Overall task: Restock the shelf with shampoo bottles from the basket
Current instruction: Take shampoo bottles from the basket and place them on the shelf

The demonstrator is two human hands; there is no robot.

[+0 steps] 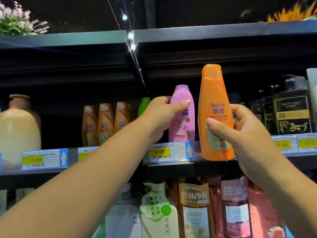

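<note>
While both arms are raised towards the middle shelf [192, 167], two shampoo bottles are held side by side. The pink shampoo bottle [184, 124] is gripped by the left hand [161, 115], with the thumb laid across its front and the fingers curled behind it. It is kept upright at the shelf's front, just behind the 8.00 price tag [159, 152]. Its base is hidden by the tag strip, so contact with the shelf cannot be told.

The orange Rejoice bottle [214, 100] is held by the right hand [240, 129], with the thumb pressed on the label and the fingers wrapped round its right side. It is kept upright just right of the pink one and nearer than the shelf edge, its base overlapping the tag strip.

A green bottle [143, 105] is seen just behind the left hand, and brown bottles [106, 122] are lined up further left. Black bottles [291, 114] are ranged at the right.
</note>
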